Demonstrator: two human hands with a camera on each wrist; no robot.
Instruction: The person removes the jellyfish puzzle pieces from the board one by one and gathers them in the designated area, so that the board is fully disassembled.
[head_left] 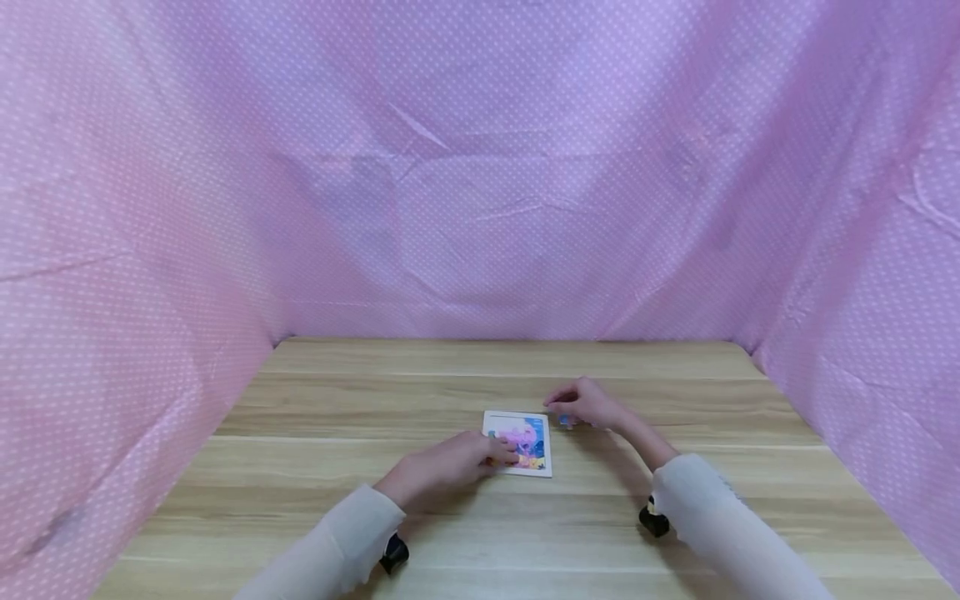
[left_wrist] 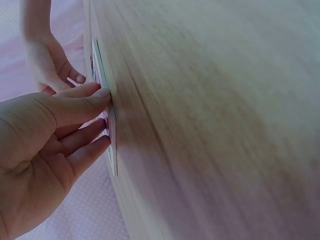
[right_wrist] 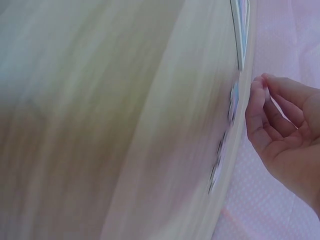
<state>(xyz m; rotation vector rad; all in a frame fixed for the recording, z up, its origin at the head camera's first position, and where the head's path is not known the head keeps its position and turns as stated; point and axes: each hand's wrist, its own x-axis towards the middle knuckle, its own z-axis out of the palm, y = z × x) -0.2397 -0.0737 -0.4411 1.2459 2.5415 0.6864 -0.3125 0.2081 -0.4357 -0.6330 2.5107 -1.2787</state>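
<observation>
A small square picture puzzle [head_left: 546,450] with a white border and a pink and blue print lies flat on the table. My left hand [head_left: 457,462] rests at its left side, with the thumb by the edge and fingertips touching the face in the left wrist view. Just right of the puzzle, my right hand [head_left: 592,404] is raised a little above the table. Between its thumb and forefinger shows a pale sliver of a puzzle piece [right_wrist: 266,94], mostly hidden by the fingers. Below that hand lie loose puzzle pieces [right_wrist: 233,102], one with blue print.
The wood-grain table [head_left: 315,400] spreads around the puzzle on all sides. Pink dotted cloth [head_left: 480,208] hangs behind the table and along both sides. Each wrist carries a small black camera [head_left: 654,518] beneath a light sleeve [head_left: 693,483].
</observation>
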